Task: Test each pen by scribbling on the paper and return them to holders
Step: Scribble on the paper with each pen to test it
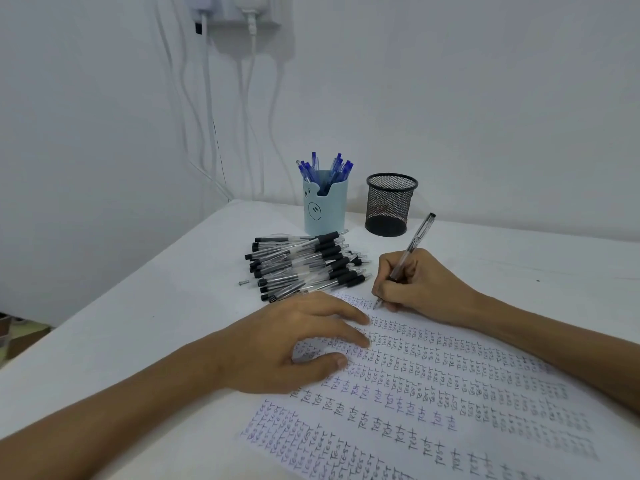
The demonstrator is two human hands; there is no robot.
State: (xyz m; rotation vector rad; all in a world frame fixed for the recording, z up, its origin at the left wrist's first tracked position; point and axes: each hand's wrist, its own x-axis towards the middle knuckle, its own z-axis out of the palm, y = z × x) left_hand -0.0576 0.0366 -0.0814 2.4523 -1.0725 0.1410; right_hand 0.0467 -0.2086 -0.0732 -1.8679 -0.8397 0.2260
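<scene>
**Black pen on test, tip at far edge of sheet**

Right hand (420,287) is clamped on a clear-barrelled pen (414,247) in a writing grip. The barrel leans away from the person and the tip touches the paper (467,382) at its far edge. That is likely the only unmarked strip, since rows of "test" cover the rest of the sheet.

Left hand (294,341) lies flat on the near-left part of the sheet, fingers spread and straight, holding nothing. It probably serves to stop the paper sliding under the strokes. The hands are apart.

The black pens (306,265) lie in a heap on the table (145,327), just beyond the sheet and within reach of either hand. They appear to be the untested stock.

The blue holder (325,209) stands behind the heap, full of blue pens (327,168). The mesh holder (390,206) beside it shows no pen above its rim. Judgement: it will take the black ones, and the task is somewhere mid-way.
</scene>
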